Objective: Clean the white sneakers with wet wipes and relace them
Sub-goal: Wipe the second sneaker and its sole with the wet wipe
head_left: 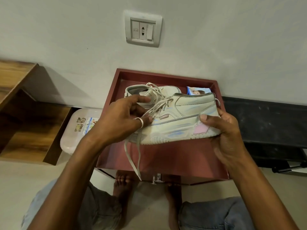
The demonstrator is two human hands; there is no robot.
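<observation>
I hold a white sneaker (179, 123) with pink and blue patches above a dark red tray (166, 77). My right hand (222, 130) grips its heel, thumb on the side. My left hand (126, 118), a ring on one finger, has its fingers in the sneaker's laces (156, 108) near the tongue. Two loose lace ends (132, 156) hang down over the tray's front. The second white sneaker (149, 93) lies in the tray behind, laces loose. A blue wet wipes pack (197, 92) stands at the tray's back right, partly hidden by the held sneaker.
The tray sits on a small drawer unit with a metal handle (157, 179) against the wall. A white plastic stool (79, 130) stands left of it, beside a wooden shelf (25, 113). A black case (265, 123) lies to the right. My bare feet (123, 181) rest below.
</observation>
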